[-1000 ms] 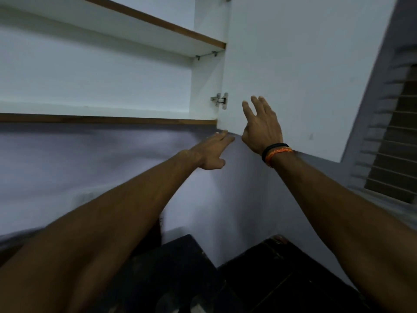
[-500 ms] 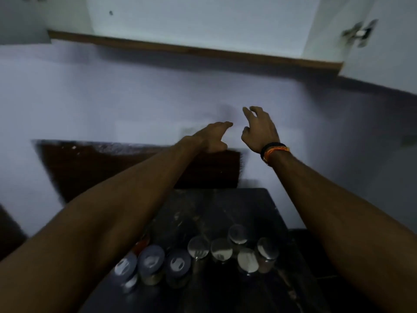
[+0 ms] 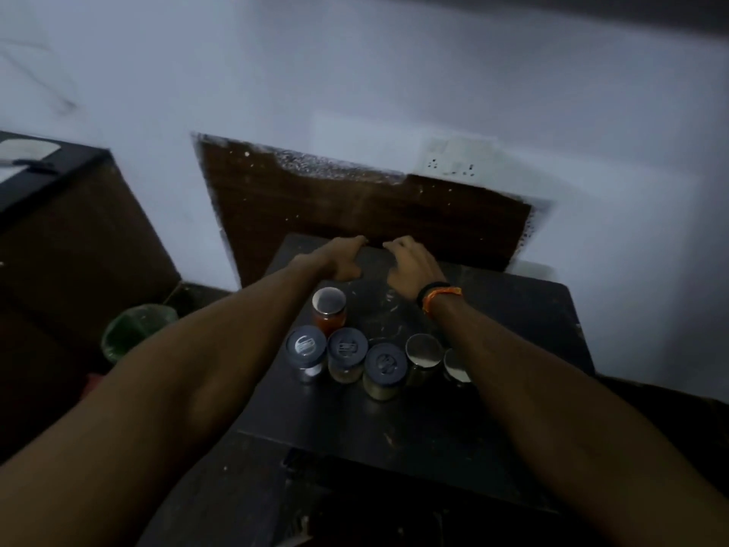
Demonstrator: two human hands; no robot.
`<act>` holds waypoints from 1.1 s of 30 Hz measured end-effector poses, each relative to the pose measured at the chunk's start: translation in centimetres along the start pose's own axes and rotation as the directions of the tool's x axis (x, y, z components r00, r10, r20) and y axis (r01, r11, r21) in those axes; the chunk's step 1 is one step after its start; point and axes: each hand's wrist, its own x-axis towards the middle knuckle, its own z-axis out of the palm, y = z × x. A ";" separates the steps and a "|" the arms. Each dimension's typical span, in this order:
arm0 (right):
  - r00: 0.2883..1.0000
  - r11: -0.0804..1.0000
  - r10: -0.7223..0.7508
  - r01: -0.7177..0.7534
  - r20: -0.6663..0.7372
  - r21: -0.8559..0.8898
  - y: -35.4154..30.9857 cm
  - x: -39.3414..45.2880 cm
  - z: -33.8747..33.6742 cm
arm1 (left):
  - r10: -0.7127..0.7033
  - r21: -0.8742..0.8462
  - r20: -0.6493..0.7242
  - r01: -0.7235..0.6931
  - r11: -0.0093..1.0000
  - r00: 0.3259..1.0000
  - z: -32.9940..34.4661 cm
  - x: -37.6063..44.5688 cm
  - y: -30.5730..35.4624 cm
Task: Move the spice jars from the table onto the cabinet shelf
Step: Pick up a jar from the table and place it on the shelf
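Dim light falls on a dark table (image 3: pixel 513 309) where six spice jars (image 3: pixel 384 369) cluster; beyond them, left hand (image 3: pixel 343 258) and right hand (image 3: pixel 412 262) hover loosely curled, holding nothing.

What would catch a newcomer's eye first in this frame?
Two bare forearms stretch forward over a dark table, the left hand and right hand empty, fingers loosely curled near its far edge. Between the arms stands a cluster of spice jars, most lidded in blue-grey or silver, with a red-filled jar closest to the left hand. An orange and black wristband marks the right wrist.
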 end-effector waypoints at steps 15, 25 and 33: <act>0.970 0.998 -0.004 -0.010 0.244 0.059 -4.6 -4.5 12.2 | -0.213 -0.058 -0.005 0.213 0.975 0.977 9.1 -6.6 -9.0; 0.954 0.994 0.065 -0.035 0.293 -0.108 -4.9 -3.7 14.4 | -0.278 -0.016 0.108 0.281 0.960 0.955 11.7 -7.1 -11.8; 0.969 0.979 -0.190 0.200 0.160 -0.048 -7.0 -3.0 15.9 | -0.223 -0.074 0.149 0.236 0.969 0.963 11.1 -6.2 -13.3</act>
